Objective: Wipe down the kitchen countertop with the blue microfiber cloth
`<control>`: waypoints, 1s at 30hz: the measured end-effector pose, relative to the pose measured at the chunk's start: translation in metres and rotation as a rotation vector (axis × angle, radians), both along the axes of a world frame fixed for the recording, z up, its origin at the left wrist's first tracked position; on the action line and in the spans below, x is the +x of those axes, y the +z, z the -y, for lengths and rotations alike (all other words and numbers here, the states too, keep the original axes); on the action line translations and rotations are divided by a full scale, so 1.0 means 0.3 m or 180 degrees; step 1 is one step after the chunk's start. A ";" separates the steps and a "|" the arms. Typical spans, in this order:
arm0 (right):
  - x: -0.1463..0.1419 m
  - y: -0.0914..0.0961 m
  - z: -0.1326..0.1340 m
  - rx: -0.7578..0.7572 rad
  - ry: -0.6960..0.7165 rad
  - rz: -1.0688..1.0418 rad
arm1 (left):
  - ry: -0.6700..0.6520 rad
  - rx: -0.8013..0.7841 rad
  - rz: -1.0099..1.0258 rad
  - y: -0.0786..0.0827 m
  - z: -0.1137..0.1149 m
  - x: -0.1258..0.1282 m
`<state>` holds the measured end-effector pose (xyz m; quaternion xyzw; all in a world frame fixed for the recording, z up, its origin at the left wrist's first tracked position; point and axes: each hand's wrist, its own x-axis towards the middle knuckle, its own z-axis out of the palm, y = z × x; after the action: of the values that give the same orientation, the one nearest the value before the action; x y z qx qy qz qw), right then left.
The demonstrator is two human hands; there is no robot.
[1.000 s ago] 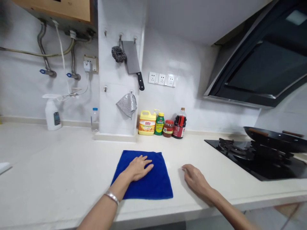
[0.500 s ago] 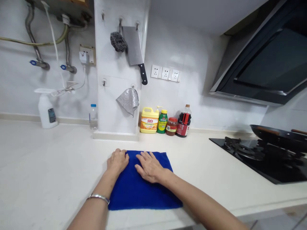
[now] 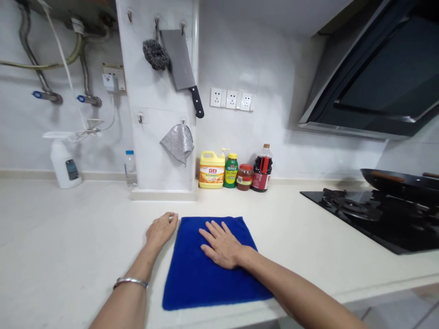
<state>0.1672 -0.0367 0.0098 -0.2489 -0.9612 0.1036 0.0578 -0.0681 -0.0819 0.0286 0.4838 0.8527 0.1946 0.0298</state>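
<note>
A blue cloth [image 3: 206, 285] lies flat and squarish on the white countertop, close to its front edge. My right hand [image 3: 222, 244] rests palm down on the upper middle of the cloth, fingers spread and stretched out. Just left of the cloth's far left corner, my left hand [image 3: 162, 230] sits on the counter. Its fingers are loosely bent, partly out of sight, with a small gap by the thumb and nothing visible in them. A silver bangle [image 3: 131, 282] is on the left wrist.
Along the wall stand a yellow detergent jug [image 3: 211, 170], a green bottle [image 3: 231, 171], a red-lidded jar [image 3: 244, 177] and a dark sauce bottle [image 3: 262, 170]. A gas stove [image 3: 370, 219] with a wok [image 3: 404, 185] is right. Left are a spray bottle [image 3: 65, 164] and water bottle [image 3: 130, 169].
My left hand has moved left off the cloth's corner onto the counter. My right hand stays flat on the cloth. The camera view has shifted slightly.
</note>
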 end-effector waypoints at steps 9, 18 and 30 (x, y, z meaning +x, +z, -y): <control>0.303 0.001 0.014 0.0083 -0.0183 0.0089 | -0.0205 0.0108 -0.0065 -0.015 0.011 0.005; 0.449 -0.004 0.139 -0.0018 -0.0289 0.0095 | -0.0554 0.0166 -0.0188 -0.018 0.003 0.026; 0.196 0.023 0.046 -0.0110 -0.0077 0.0240 | -0.0381 -0.0046 -0.0012 -0.020 -0.029 0.046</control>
<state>0.2259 -0.0507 0.0167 -0.2652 -0.9577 0.1101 0.0185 -0.0544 -0.0733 0.0225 0.5341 0.8237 0.1854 0.0432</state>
